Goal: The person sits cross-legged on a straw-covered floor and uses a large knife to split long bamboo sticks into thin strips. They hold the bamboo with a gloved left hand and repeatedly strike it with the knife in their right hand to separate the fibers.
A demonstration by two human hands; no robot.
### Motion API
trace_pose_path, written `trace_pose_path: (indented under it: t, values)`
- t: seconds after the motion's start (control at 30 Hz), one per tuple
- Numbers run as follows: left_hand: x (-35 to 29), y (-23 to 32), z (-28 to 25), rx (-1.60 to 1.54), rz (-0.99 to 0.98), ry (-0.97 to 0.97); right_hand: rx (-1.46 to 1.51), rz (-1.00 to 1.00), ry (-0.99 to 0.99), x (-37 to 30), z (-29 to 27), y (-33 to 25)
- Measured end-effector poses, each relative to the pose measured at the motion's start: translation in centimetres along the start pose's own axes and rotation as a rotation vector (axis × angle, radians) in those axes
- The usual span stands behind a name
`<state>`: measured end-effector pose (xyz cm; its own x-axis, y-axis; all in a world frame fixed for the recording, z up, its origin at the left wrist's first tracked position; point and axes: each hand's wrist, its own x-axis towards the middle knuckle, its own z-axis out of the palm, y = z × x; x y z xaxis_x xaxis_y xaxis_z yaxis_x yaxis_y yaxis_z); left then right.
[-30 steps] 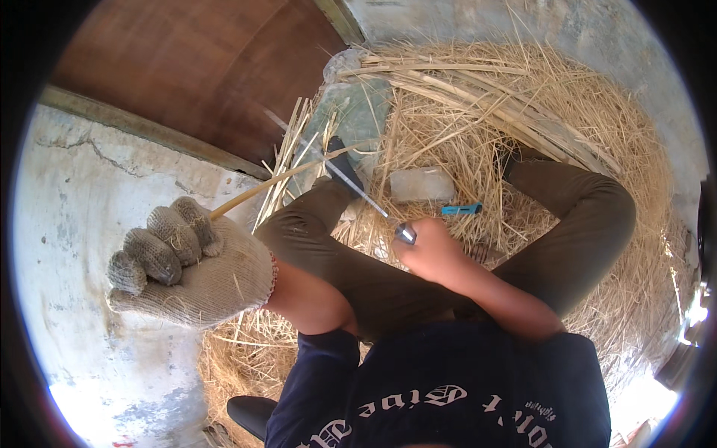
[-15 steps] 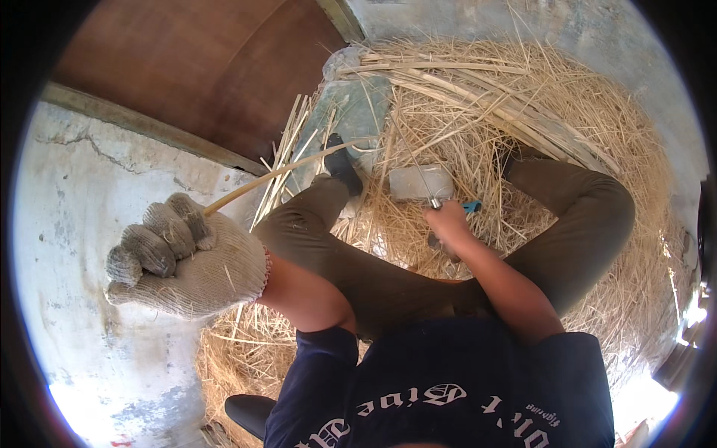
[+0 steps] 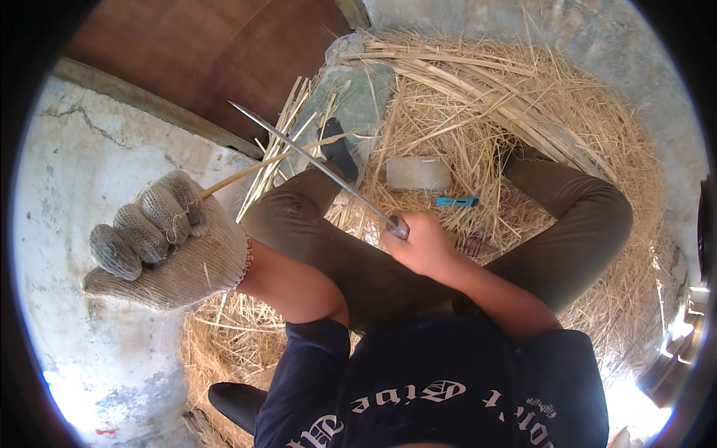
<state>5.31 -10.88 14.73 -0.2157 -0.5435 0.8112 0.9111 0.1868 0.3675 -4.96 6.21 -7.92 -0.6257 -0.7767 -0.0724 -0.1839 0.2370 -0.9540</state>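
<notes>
My left hand (image 3: 168, 243), in a grey knitted glove, is closed around one end of a thin bamboo strip (image 3: 246, 172). The strip slants up to the right, and its far end is frayed and pale. Bare, my right hand (image 3: 422, 243) grips the handle of a long knife (image 3: 314, 160) with a narrow blade. That blade points up to the left and crosses over the strip in the picture; whether they touch I cannot tell. Beyond the right hand lie a rectangular grey block (image 3: 418, 173) and a blue-handled cutter (image 3: 457, 201).
Straw-like shavings (image 3: 478, 112) cover the floor around my legs. A bundle of split bamboo strips (image 3: 515, 112) lies at the far right, and more strips lean by a greenish slab (image 3: 358, 97). On the left stands a cracked whitewashed wall (image 3: 82, 187), with a brown panel (image 3: 202, 60) beyond it.
The knife has swung from beside the block toward the left and now lies across the strip's line. My right hand has drawn nearer to me, uncovering the blue-handled cutter. The left hand shifted slightly left.
</notes>
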Motion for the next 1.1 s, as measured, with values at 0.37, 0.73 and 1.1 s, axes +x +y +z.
trace_pose_path:
  t: [0.37, 0.73, 1.1]
  values:
    - [1.2, -0.2, 0.2, 0.167, 0.12, 0.147, -0.014, 0.091, 0.035, 0.4, 1.0, 1.1]
    - [1.4, -0.3, 0.7, 0.191, 0.193, 0.299, -0.001, 0.04, 0.064, 1.4, 2.3, 2.4]
    - [1.4, -1.7, 0.8, 0.229, 0.157, 0.334, -0.197, 0.076, 0.108, 3.1, 2.1, 2.9]
